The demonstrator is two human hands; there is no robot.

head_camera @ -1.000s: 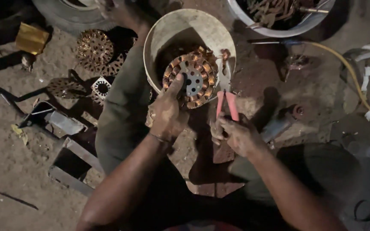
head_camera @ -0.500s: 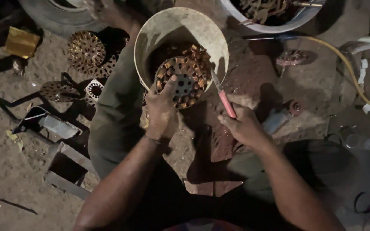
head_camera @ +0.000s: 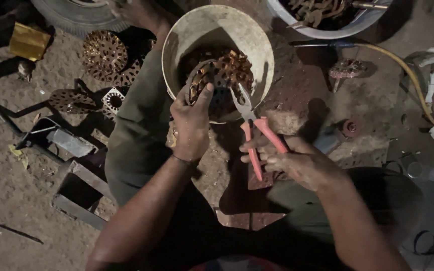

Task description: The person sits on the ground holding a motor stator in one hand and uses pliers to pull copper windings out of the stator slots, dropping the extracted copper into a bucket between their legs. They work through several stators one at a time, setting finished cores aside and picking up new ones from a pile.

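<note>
My left hand (head_camera: 191, 125) grips a round motor stator (head_camera: 220, 80) wound with copper wire, tilted on edge over the mouth of a pale bucket (head_camera: 183, 35). My right hand (head_camera: 297, 163) holds pliers with pink handles (head_camera: 257, 138); their metal jaws reach into the copper windings at the stator's lower right. Loose copper bits lie inside the bucket behind the stator. My legs in dark green trousers frame the bucket on both sides.
Round perforated metal plates (head_camera: 105, 55) lie on the dirt at the left, near a tyre (head_camera: 71, 17) and a yellow box (head_camera: 28, 42). A metal basin (head_camera: 322, 31) with scrap sits top right. A yellow hose (head_camera: 403, 68) curves along the right.
The stator has tipped from lying face-up to standing on edge over the bucket. The pliers have swung in so their jaws now meet the windings.
</note>
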